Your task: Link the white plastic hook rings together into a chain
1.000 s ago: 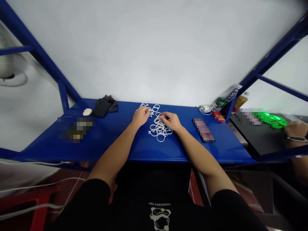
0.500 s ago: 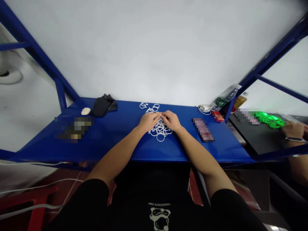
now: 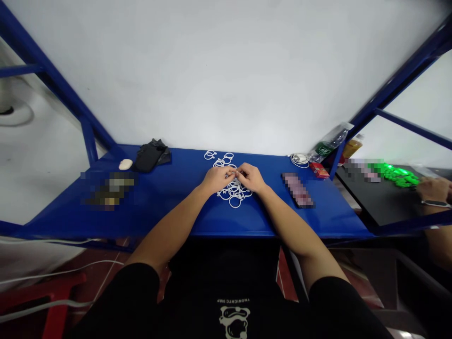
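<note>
My left hand (image 3: 216,180) and my right hand (image 3: 253,178) meet over a loose pile of thin white rings (image 3: 235,201) on the blue table. Each ring looks like plastic, with small knobs on its rim. Both hands are closed, thumbs and fingers pinched together, fingertips touching or nearly so. Whatever lies between the fingertips is too small and too covered to name. Part of the pile is hidden under the hands. A few more white rings (image 3: 210,155) lie beyond them, toward the wall.
On the blue table (image 3: 176,212) lie a black pouch-like item (image 3: 151,155), a pale rounded object (image 3: 125,164), a blurred phone-like item (image 3: 297,189), a coiled white cable (image 3: 300,160), a red box (image 3: 319,170) and a plastic bottle (image 3: 330,143). At right, another person's hand (image 3: 436,189) is near glowing green material (image 3: 400,175).
My fingertips have shifted slightly against each other; the small white bit seen between them earlier is now less visible. The pile and the other things stay put.
</note>
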A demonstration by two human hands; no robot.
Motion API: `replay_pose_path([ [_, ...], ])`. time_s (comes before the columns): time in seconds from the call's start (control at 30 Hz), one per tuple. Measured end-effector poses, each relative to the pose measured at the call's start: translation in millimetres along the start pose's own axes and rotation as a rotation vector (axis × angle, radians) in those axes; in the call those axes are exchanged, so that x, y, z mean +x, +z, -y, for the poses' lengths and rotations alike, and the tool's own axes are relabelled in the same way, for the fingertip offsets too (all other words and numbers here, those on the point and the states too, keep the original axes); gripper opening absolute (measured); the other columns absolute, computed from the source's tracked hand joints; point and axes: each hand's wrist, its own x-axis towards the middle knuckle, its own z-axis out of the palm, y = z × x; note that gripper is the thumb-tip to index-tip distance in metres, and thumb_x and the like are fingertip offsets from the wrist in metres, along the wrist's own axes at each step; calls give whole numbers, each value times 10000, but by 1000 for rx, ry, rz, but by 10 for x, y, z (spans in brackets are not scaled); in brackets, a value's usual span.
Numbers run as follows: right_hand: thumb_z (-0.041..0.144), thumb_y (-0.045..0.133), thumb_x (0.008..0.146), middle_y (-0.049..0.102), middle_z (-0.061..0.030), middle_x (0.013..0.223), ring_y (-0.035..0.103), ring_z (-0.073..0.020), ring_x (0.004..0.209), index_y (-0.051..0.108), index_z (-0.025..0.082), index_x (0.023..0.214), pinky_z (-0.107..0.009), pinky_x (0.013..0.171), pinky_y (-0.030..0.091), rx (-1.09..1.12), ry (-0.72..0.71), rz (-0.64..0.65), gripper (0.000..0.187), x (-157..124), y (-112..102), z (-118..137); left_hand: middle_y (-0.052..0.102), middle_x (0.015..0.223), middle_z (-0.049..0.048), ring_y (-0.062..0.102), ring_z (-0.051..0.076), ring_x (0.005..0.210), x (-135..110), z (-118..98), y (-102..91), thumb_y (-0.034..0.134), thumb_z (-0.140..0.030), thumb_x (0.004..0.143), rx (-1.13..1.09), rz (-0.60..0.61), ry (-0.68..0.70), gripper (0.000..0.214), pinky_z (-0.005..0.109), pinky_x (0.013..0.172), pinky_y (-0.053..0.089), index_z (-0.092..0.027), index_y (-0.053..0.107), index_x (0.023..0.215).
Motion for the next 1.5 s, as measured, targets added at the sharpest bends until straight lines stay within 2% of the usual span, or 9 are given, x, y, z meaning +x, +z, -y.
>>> replay_pose_path([
  [0.13,349,613,942,685,-49,856,603,-193,774,656,219,860,-324,733,466,-24,51,-29,159,2,-17,23,800,1119,52,738,250,1021,46,347,-565,823,-380,865,127,-114,-91,518,371,965,571,-280,710,1361],
  [0.27,327,613,929,684,-41,857,593,-184,755,653,219,862,-320,723,460,-5,80,-26,134,3,-4,22,628,1459,201,534,410,1390,-176,1035,-1292,752,-395,911,405,-528,-681,605,586,1172,412,-163,591,1446],
  [0.43,338,622,926,672,-35,844,590,-173,751,656,214,859,-308,714,458,20,90,-13,145,1,42,-6,480,1610,252,355,460,1520,-463,1590,-1559,817,-452,851,485,-323,-1104,808,684,1169,327,-111,452,1486],
  [0.6,351,627,943,688,-42,870,598,-175,762,662,215,867,-313,726,469,24,87,-21,160,-1,25,-26,513,1576,275,421,480,1469,-399,1523,-1530,808,-542,822,519,-177,-1211,940,666,1138,351,-97,385,1534],
  [0.73,364,636,952,689,-41,855,600,-175,752,667,213,862,-312,720,470,16,85,-10,179,5,33,-36,488,1570,341,406,539,1487,-340,1310,-1469,893,-672,641,490,-7,-1125,1185,683,1175,327,-91,412,1554],
  [0.83,383,642,962,695,-42,852,604,-173,746,675,215,858,-309,717,471,9,83,-9,200,6,42,-27,463,1588,351,362,567,1505,-287,1110,-1372,892,-689,623,483,-77,-1006,1225,730,1186,278,-103,400,1579],
  [1.0,381,637,968,697,-42,863,613,-171,745,684,210,883,-307,717,475,32,80,-5,197,5,39,1,589,1525,195,452,432,1466,-128,560,-936,701,-566,923,442,-436,-585,735,664,1237,243,-210,500,1533],
  [1.2,371,601,983,681,-36,842,609,-181,760,664,220,873,-313,734,473,28,70,-23,197,8,27,28,720,1393,71,608,304,1322,-26,-155,-162,654,-316,1000,198,-184,22,312,523,1223,308,-283,730,1300],
  [1.5,380,525,1024,674,-36,836,615,-188,765,657,219,884,-319,744,474,79,71,-119,251,1,4,-29,828,1067,69,718,298,1068,86,-346,75,643,-193,972,228,-144,17,249,572,1183,345,-280,821,1123],
])
